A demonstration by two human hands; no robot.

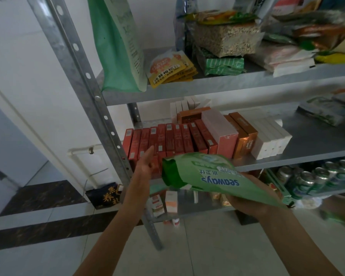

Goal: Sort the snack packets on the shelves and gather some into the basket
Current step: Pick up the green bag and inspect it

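Observation:
A green "seaways" pouch (211,174) lies tilted across my right hand (253,204), which holds it from underneath in front of the middle shelf; the fingers are hidden beneath the pouch. My left hand (145,166) is stretched out flat, fingers straight, just left of the pouch's dark green end and in front of a row of red boxes (167,140). It holds nothing. On the upper shelf (227,84) lie yellow sachets (170,69), a green packet (223,65) and a block of grain (225,39). No basket is in view.
A tall green bag (116,46) leans at the upper shelf's left end by the steel upright (100,108). Pink, orange and white boxes (267,136) fill the middle shelf. Cans (315,176) stand lower right. Small boxes (170,202) sit on the bottom shelf above the tiled floor.

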